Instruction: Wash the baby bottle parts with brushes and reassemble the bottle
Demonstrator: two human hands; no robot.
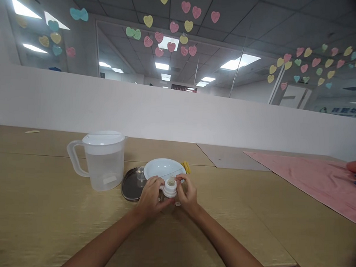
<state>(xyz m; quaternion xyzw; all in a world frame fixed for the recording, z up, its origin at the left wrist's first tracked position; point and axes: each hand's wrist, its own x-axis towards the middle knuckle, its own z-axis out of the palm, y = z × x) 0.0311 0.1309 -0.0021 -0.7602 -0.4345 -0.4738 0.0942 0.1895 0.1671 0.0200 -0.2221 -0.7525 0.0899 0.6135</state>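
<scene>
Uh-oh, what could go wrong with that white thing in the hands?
The white plastic ring with its pale teat could slip from the left hand and right hand and fall. It might then hit the round white plate just behind it and chip it. Touching the teat could also make it dirty.

Bright fluorescent ceiling panels (237, 62) light our view from above, with glare on the glass partition (242, 69); we see only faint, soft shadows on the wooden tabletop (45, 206) under the left hand (150, 197) and right hand (188, 195), the white bottle fitting (169, 187) between them slightly soft, while the wide-angle lens bends the low white wall (167, 113) and darkens the right corners
</scene>
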